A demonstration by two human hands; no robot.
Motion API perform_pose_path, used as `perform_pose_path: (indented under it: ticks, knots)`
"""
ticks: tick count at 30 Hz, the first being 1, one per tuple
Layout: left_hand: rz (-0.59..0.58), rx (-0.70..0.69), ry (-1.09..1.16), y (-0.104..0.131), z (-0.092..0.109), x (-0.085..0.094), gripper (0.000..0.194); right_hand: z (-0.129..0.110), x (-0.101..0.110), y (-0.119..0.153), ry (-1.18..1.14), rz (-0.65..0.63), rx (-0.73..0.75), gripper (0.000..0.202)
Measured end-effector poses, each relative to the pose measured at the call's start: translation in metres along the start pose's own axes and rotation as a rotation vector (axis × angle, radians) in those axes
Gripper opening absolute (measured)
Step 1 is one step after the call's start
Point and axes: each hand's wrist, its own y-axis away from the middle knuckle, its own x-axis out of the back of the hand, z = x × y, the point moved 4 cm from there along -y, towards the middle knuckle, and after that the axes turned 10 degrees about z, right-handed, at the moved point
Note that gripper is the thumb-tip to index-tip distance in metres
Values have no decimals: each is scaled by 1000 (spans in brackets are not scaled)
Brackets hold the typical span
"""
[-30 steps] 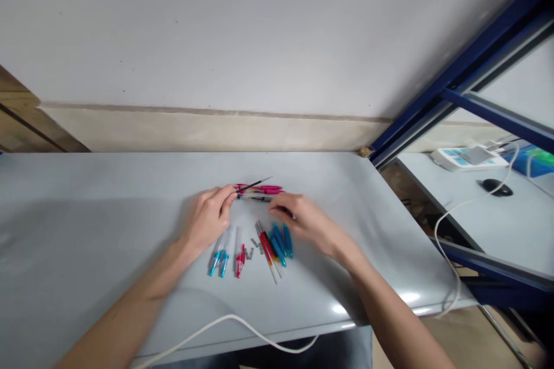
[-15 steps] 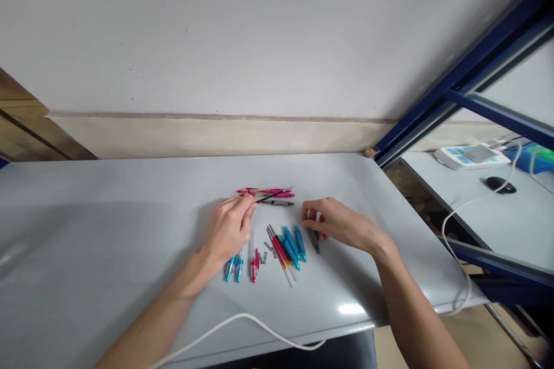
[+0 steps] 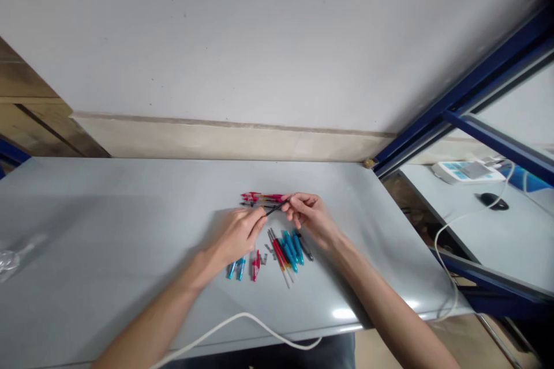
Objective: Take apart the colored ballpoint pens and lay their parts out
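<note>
My left hand (image 3: 238,233) is closed on one end of a thin black pen refill (image 3: 276,208), which slants up to the right. At its other end, the fingertips of my right hand (image 3: 315,218) pinch the refill. Just behind the hands lie pink pens (image 3: 255,196) and a darker pen partly hidden by them. Below my right hand are blue pen barrels (image 3: 288,249) and a dark grey barrel (image 3: 307,249). Refills with red ink (image 3: 279,253) lie left of these. Nearer my left hand are blue-tipped clear pen parts (image 3: 236,269) and a pink-tipped one (image 3: 255,268).
Small grey pieces (image 3: 271,252) lie among the pen parts. A white cable (image 3: 242,316) crosses the table's front edge. Crumpled clear plastic (image 3: 12,259) rests at the far left. Right of the blue frame (image 3: 433,101), another table holds a black mouse (image 3: 494,202) and a white device (image 3: 467,171).
My right hand has left the dark grey barrel beside the blue ones and moved up and left to the refill's end. My left hand still holds the refill. The view has shifted slightly.
</note>
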Motion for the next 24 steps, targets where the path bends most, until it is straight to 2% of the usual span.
perform_pose_path:
  ticks: [4, 6, 7, 10, 13, 20, 24]
  knots:
    - [-58, 71, -40, -1, -5, 3, 18, -11, 18, -3, -4, 284, 155, 32]
    - [-42, 128, -63, -3, -10, 8, 16, -18, 21, 1, 85, 311, 222, 30]
    - [-27, 149, -85, -4, -13, 11, 15, -19, 17, 3, 159, 257, 224, 30]
    - [9, 184, -145, -7, -18, 18, 16, -12, -4, 13, 379, -14, 148, 30]
    - [45, 211, -160, -9, -21, 23, 16, -2, -17, 22, 482, -157, 128, 27]
    - [75, 238, -212, -9, -23, 23, 16, 2, -15, 22, 575, -235, 115, 25]
    - [70, 227, -240, -10, -20, 22, 14, 2, -20, 25, 776, -256, 233, 32]
